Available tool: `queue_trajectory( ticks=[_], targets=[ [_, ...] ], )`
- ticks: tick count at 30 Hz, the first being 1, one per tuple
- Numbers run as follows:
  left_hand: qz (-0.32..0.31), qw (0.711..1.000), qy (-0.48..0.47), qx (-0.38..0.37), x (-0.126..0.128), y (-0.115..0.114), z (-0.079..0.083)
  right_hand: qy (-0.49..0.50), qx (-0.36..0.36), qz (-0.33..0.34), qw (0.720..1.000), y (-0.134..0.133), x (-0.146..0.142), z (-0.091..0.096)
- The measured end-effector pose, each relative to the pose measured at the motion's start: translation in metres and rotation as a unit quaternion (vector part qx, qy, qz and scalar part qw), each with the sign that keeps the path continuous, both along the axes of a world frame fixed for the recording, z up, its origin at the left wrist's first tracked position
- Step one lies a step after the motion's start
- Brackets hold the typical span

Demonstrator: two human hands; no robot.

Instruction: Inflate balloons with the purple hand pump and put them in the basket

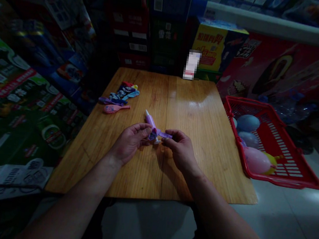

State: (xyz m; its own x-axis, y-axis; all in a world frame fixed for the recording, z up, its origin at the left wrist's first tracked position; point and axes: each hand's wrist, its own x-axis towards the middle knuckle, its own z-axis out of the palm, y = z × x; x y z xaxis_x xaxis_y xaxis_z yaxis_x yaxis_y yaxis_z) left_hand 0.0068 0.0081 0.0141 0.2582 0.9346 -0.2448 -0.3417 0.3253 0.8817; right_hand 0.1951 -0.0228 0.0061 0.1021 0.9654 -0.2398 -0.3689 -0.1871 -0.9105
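Observation:
Over the middle of the wooden table [189,111], a limp purple balloon [163,134] is stretched between my two hands. My left hand [129,141] pinches its wider, patterned end. On the other side, my right hand [181,147] has thumb and fingers closed on the narrow neck. Just beyond and beneath the balloon lies a purple hand pump [150,120] with a white nozzle pointing away from me; its white handle end shows below the balloon. Farther left rest a flat pink balloon [114,109] and a small pile of uninflated balloons [125,92] in several colours.
A red plastic basket [293,159] at the table's right side holds several inflated balloons, among them a pink balloon [255,160] and a blue balloon [248,123]. Stacked drink cartons [51,130] crowd the left. A yellow box [211,45] stands behind the table's far edge.

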Motion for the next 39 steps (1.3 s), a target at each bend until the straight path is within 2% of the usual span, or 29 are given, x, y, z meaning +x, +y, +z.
queue_trajectory(
  ticks=[4, 9, 16, 19, 22, 24, 26, 29, 31, 33, 34, 35, 37, 38, 39],
  targets=[
    [0.007, 1.000, 0.007, 0.006, 0.001, -0.001, -0.001, -0.004, -0.004, -0.006, 1.000, -0.001, 0.001, -0.001],
    [0.053, 0.998, 0.010, 0.011, -0.001, 0.000, 0.001, -0.020, -0.013, -0.012, 1.000, 0.000, 0.003, -0.001],
    [0.086, 0.995, 0.048, 0.017, -0.007, 0.004, -0.002, -0.172, 0.017, 0.023, 0.985, 0.000, 0.000, -0.003],
    [0.184, 0.983, 0.023, 0.015, -0.031, 0.018, 0.003, -0.199, 0.027, -0.008, 0.980, 0.004, 0.018, 0.002],
    [0.372, 0.928, 0.013, -0.022, -0.073, 0.038, 0.013, -0.209, 0.033, -0.097, 0.973, 0.012, 0.051, 0.010],
    [0.404, 0.914, 0.015, -0.031, -0.092, 0.044, 0.016, -0.217, 0.032, -0.125, 0.968, 0.015, 0.066, 0.012],
    [0.377, 0.926, 0.015, -0.031, -0.090, 0.039, 0.014, -0.217, 0.030, -0.116, 0.969, 0.015, 0.065, 0.011],
    [0.273, 0.961, 0.028, -0.036, -0.051, 0.014, 0.003, -0.228, 0.031, -0.038, 0.972, 0.007, 0.037, 0.005],
    [0.126, 0.990, 0.059, -0.026, -0.021, -0.003, -0.004, -0.257, 0.037, 0.015, 0.966, 0.000, 0.017, 0.002],
    [0.073, 0.995, 0.058, -0.025, -0.006, -0.010, -0.008, -0.281, 0.045, 0.031, 0.958, -0.002, 0.008, 0.002],
    [0.081, 0.995, 0.055, -0.031, -0.008, -0.009, -0.007, -0.288, 0.047, 0.022, 0.956, -0.001, 0.010, 0.002],
    [0.117, 0.991, 0.048, -0.037, -0.014, -0.004, -0.006, -0.291, 0.047, 0.002, 0.956, 0.001, 0.015, 0.004],
    [0.258, 0.965, 0.030, -0.044, -0.033, 0.010, -0.003, -0.285, 0.045, -0.054, 0.956, 0.008, 0.028, 0.006],
    [0.301, 0.952, 0.020, -0.042, -0.042, 0.017, -0.002, -0.277, 0.044, -0.076, 0.957, 0.012, 0.033, 0.007],
    [0.310, 0.950, 0.018, -0.041, -0.047, 0.021, -0.001, -0.268, 0.043, -0.084, 0.959, 0.014, 0.035, 0.007]
  ],
)
